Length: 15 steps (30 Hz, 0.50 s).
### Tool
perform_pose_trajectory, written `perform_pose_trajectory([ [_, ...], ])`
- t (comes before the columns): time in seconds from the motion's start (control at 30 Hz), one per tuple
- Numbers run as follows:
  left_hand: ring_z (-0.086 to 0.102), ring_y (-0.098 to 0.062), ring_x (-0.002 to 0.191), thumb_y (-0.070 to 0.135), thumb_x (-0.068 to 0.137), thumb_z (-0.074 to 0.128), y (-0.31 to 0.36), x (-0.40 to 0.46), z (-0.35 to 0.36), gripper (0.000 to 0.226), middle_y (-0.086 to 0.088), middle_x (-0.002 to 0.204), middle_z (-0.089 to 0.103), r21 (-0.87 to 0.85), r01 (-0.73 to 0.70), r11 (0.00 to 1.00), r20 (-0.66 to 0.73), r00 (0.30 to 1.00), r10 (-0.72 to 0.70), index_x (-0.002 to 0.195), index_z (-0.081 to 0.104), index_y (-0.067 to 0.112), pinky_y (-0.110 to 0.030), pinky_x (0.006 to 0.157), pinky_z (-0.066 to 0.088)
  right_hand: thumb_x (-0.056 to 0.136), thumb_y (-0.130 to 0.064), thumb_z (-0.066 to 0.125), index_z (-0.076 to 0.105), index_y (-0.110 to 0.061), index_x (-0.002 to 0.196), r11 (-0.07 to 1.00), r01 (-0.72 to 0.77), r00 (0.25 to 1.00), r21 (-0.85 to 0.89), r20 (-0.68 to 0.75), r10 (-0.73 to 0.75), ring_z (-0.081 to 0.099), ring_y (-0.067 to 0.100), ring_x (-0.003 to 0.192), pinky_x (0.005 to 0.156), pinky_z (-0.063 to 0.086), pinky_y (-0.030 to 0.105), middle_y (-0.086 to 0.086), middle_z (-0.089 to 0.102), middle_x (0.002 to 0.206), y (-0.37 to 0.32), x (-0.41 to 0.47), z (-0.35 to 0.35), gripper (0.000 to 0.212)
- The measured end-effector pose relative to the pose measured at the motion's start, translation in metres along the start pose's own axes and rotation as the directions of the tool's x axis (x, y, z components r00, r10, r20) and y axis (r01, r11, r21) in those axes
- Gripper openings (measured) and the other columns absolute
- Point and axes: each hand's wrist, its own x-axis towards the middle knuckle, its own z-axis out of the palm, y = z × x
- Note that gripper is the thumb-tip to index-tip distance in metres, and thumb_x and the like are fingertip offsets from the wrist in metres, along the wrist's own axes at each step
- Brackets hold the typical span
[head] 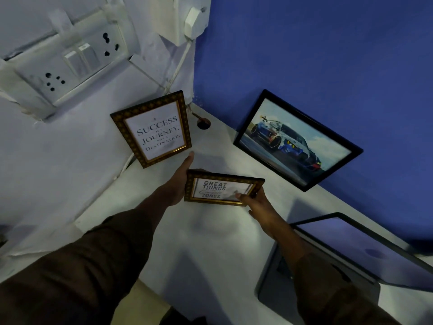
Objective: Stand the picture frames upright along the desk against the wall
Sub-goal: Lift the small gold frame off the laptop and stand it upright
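Note:
A small gold-edged frame reading "Great Things" [221,190] is held above the white desk [210,231], tilted back. My left hand [180,181] grips its left edge and my right hand [257,202] grips its lower right corner, thumb on the glass. A gold-edged frame reading "Success is a Journey" [156,130] stands upright against the pale left wall. A black frame with a car picture [296,141] leans upright against the blue wall.
An open laptop [351,254] sits on the desk at the right, close to my right forearm. A cable hole [203,124] lies in the desk corner. A switchboard [70,64] and a plug with cord [192,22] are on the left wall.

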Motion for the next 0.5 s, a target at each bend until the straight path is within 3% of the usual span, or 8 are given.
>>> perform_pose_trajectory([
  [0.07,0.068,-0.040,0.116,0.074,0.096,0.020,-0.004,0.004,-0.001,0.082,-0.022,0.122,0.072,0.003,0.012,1.000,0.005,1.000,-0.012,0.125,0.069,0.015,-0.053,0.104,0.050,0.085,-0.035,0.078,0.036,-0.033,0.143,1.000,0.003,1.000,0.019,-0.021,-0.002,0.057,0.001,0.108,0.084,0.045,0.022,-0.013,0.060,0.124,0.004,0.000,0.004,0.072],
  [0.2,0.070,-0.040,0.112,0.071,0.098,0.017,-0.021,0.006,-0.001,0.080,-0.022,0.118,0.074,-0.039,0.018,0.999,-0.073,0.997,-0.021,0.123,0.069,0.015,-0.056,0.107,0.048,0.060,-0.056,0.082,0.037,-0.031,0.147,1.000,0.013,0.997,-0.019,-0.072,-0.015,0.059,0.016,0.122,0.101,0.048,0.034,-0.005,0.060,0.135,0.011,-0.002,0.007,0.101],
  [0.37,0.070,-0.033,0.108,0.071,0.098,0.021,-0.034,-0.001,-0.005,0.067,-0.011,0.111,0.077,-0.096,-0.024,0.995,-0.240,0.971,0.000,0.113,0.068,0.025,-0.057,0.108,0.046,0.085,-0.041,0.078,0.032,-0.033,0.152,0.999,0.013,0.993,-0.033,-0.121,-0.017,0.054,0.021,0.130,0.100,0.044,0.033,0.002,0.053,0.147,0.018,-0.006,0.001,0.082],
  [0.5,0.060,-0.031,0.119,0.068,0.100,0.023,-0.046,-0.019,-0.014,0.066,-0.008,0.118,0.070,-0.089,-0.042,0.995,-0.305,0.952,0.013,0.114,0.063,0.017,-0.049,0.111,0.038,0.092,-0.042,0.070,0.027,-0.030,0.157,0.999,-0.029,0.982,-0.031,-0.187,0.023,0.044,0.027,0.140,0.098,0.038,0.032,0.010,0.039,0.159,0.031,-0.022,-0.003,0.079],
])
